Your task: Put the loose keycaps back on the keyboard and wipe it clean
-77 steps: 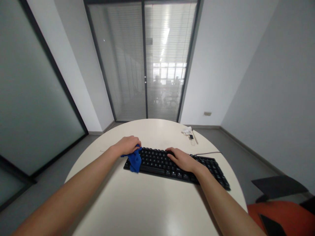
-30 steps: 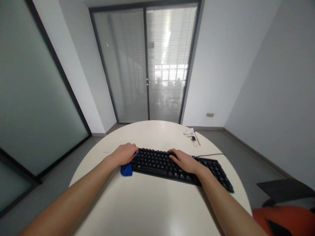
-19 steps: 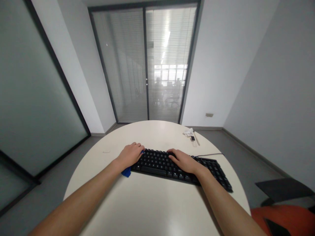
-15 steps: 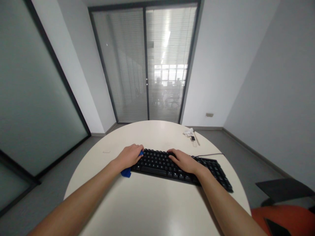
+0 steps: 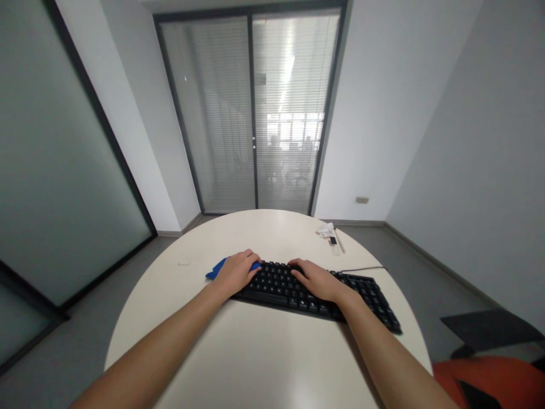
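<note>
A black keyboard point(image 5: 276, 284) lies at a slant across the round table, its number pad at the right. My left hand point(image 5: 239, 272) is closed on a blue cloth point(image 5: 216, 268) and presses it onto the keyboard's left end. Part of the cloth sticks out to the left of the hand, and a bit shows by the fingertips; the rest is hidden under the palm. Over the right half of the keys rests my right hand point(image 5: 317, 279), its fingers spread on the top rows and thumb apart.
The round cream table point(image 5: 264, 352) carries a white crumpled paper point(image 5: 325, 229), a small black item point(image 5: 333, 241) and a thin stick point(image 5: 340, 241) at the back right. A cable point(image 5: 361, 268) runs behind the keyboard. An orange chair point(image 5: 489, 380) stands at the lower right.
My left hand has slid right and a little onto the keys with the blue cloth, whose loose part now shows left of the hand instead of below it. My right hand stays put.
</note>
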Available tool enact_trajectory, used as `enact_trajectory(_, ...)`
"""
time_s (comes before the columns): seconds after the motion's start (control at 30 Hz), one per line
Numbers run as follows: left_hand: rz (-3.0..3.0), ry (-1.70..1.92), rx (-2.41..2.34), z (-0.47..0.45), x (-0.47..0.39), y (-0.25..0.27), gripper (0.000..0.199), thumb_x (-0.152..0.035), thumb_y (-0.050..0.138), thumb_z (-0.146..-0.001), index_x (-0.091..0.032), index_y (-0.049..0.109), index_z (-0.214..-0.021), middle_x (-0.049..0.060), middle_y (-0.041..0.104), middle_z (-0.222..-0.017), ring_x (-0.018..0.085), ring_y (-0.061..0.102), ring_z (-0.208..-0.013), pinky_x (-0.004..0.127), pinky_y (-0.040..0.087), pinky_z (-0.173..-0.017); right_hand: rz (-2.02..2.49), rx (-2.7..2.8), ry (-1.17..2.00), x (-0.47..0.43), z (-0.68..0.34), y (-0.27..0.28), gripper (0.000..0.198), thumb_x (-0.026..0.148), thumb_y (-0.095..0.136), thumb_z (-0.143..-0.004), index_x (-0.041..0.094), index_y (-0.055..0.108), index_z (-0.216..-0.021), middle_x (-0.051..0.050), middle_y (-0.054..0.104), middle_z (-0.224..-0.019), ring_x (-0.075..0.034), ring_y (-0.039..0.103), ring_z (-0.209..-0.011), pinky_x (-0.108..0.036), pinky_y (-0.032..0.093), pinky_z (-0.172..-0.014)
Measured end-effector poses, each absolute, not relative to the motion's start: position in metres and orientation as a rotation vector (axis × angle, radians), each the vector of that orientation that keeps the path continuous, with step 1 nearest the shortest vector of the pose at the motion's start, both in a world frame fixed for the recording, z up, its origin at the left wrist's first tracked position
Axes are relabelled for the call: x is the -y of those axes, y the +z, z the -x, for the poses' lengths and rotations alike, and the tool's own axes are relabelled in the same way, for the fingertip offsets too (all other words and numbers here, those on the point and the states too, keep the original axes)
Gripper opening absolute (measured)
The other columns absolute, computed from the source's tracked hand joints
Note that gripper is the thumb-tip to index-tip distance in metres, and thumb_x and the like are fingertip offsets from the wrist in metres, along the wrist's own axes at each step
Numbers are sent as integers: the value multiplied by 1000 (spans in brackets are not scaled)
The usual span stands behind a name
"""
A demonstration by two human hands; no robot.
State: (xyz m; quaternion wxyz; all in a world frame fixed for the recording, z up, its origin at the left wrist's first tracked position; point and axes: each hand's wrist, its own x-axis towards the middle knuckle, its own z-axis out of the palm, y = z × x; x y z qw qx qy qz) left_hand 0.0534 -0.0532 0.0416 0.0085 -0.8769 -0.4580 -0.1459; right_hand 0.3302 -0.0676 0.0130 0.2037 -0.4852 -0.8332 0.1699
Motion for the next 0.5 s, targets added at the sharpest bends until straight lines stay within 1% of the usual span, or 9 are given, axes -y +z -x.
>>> enact_trajectory(0.13,2775,-451,1409,-51,65,41,16,-32,56,-97,-26,64,-109,3,67,-109,22,64,-100,32,48,-88,1332,2333,438,67,-330,12,38,37,41,-101,15,56,-128,-15,66,-124,-27,60,-115,-44,44,-103)
enact_trajectory(0.27,2788,-406,1385,-48,78,44,14,-30,57,-95,-26,63,-108,3,67,-111,23,64,-102,33,48,-86,1313,2336,434,66,-330,10,36,37,40,-102,16,56,-127,-14,66,-123,-27,61,-114,-44,45,-103)
enact_trajectory(0.4,2843,-376,1402,-45,83,51,13,-29,61,-93,-25,64,-105,3,69,-107,23,65,-98,33,48,-87,1288,2349,439,66,-331,10,35,37,41,-102,18,56,-127,-13,66,-124,-27,60,-115,-44,45,-103)
enact_trajectory(0.5,2897,-440,1415,-45,84,61,14,-31,61,-92,-26,66,-105,1,70,-106,22,66,-97,32,47,-86,1272,2358,447,66,-330,11,35,37,42,-101,18,57,-126,-13,66,-123,-27,60,-115,-44,45,-103)
